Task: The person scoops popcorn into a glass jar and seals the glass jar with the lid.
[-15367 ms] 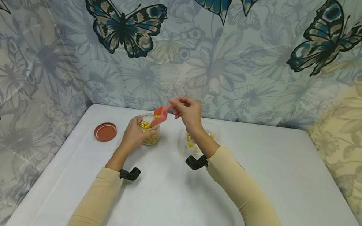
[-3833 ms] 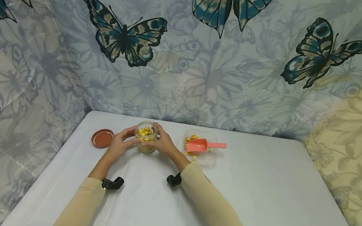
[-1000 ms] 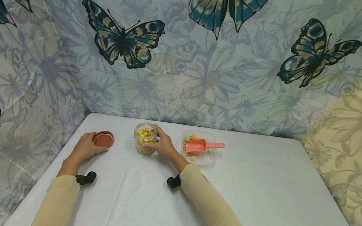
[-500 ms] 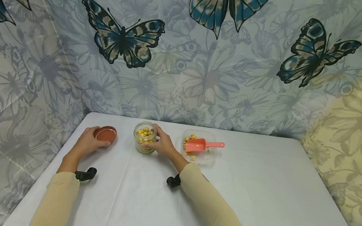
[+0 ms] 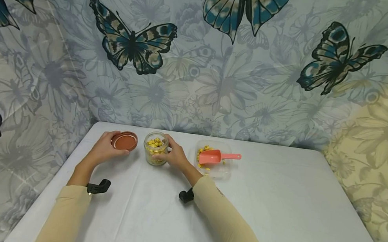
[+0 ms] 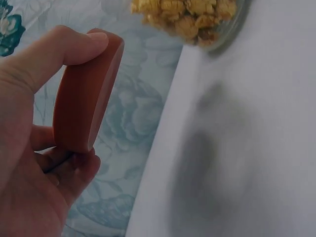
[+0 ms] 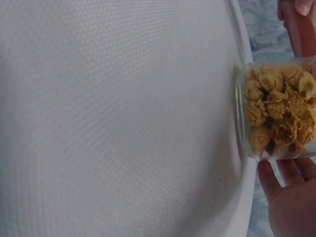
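Note:
My left hand (image 5: 103, 150) pinches a reddish-brown jar lid (image 5: 124, 141) by its edge, just left of the jar and with its hollow underside showing in the head view. In the left wrist view the lid (image 6: 88, 96) is on edge between thumb and fingers, its shadow falling on the cloth. An uncapped glass jar (image 5: 155, 158) full of yellow popcorn (image 7: 279, 111) stands upright on the table. My right hand (image 5: 177, 155) grips it from the right side, thumb in front and fingers round the back.
Right of the jar sits a clear plastic tub (image 5: 222, 173) with some popcorn in it. A coral-pink scoop (image 5: 211, 157) lies across the tub, handle over the right rim. A white cloth covers the table (image 5: 277, 208), and a butterfly-print backdrop (image 5: 225, 89) rises behind it.
Earlier the right hand used the scoop over the jar; the scoop now lies on the tub. My left hand has picked up the lid and carried it right, towards the jar.

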The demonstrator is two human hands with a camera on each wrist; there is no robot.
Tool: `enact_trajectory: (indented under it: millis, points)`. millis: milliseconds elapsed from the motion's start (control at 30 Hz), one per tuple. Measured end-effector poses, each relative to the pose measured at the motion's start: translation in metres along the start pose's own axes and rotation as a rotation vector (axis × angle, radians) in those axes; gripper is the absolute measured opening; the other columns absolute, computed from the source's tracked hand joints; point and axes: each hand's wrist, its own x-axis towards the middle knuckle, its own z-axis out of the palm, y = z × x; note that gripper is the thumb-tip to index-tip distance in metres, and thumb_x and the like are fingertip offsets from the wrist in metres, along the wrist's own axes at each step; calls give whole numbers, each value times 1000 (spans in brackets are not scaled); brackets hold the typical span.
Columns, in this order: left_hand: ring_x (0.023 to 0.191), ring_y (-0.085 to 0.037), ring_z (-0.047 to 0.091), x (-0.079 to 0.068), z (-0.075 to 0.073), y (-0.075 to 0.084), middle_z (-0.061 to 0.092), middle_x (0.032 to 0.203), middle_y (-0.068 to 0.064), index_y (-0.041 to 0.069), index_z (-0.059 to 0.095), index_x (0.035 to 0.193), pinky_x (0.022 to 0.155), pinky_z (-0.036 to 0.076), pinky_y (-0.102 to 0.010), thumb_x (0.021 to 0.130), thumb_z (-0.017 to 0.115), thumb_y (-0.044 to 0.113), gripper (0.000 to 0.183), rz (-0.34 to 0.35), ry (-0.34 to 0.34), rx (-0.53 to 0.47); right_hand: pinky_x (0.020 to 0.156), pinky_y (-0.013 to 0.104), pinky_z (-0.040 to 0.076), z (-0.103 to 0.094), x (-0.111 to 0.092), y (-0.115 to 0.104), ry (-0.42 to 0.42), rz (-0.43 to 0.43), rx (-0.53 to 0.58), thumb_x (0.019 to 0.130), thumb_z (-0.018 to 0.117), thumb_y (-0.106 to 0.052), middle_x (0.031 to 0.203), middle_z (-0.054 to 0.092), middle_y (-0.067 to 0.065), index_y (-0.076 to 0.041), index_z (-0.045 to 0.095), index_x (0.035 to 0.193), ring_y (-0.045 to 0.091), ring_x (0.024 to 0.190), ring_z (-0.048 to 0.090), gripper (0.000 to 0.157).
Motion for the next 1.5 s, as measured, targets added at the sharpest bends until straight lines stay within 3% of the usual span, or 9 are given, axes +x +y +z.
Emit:
enact_trajectory:
  millis: [500,800,1000,1300,1500]
  points:
    - [121,-43,41,-7,-1,32,41,133,-28,-6,39,142,97,46,-61,75,80,34,88,112,-45,96,107,49,45,1,-3,0,17,-60,23,77,84,-28,142,55,2,-23,43,144,28,135,48,79]
    - [120,-42,40,-8,-5,39,42,132,-28,-5,35,146,95,45,-62,75,80,33,93,151,-56,176,105,46,47,3,-6,1,14,-68,40,77,84,-26,140,56,2,-21,43,144,27,134,48,79]
    - [131,-46,39,-5,-7,40,37,142,-29,2,18,154,103,41,-62,78,80,34,103,159,-38,52,106,48,46,3,-2,2,15,-82,51,77,84,-26,141,55,3,-19,42,145,29,135,47,80]
    - [137,-45,34,1,10,42,28,143,-28,1,24,152,111,38,-57,83,77,14,88,216,20,-308,105,48,47,4,-2,4,17,-96,54,78,83,-25,140,55,2,-19,42,144,29,135,48,79]
    - [140,-40,33,6,20,48,26,151,-23,2,24,152,106,46,-50,85,73,8,83,230,48,-440,104,48,47,4,-1,3,16,-93,56,77,84,-26,139,56,2,-20,43,144,30,135,48,79]
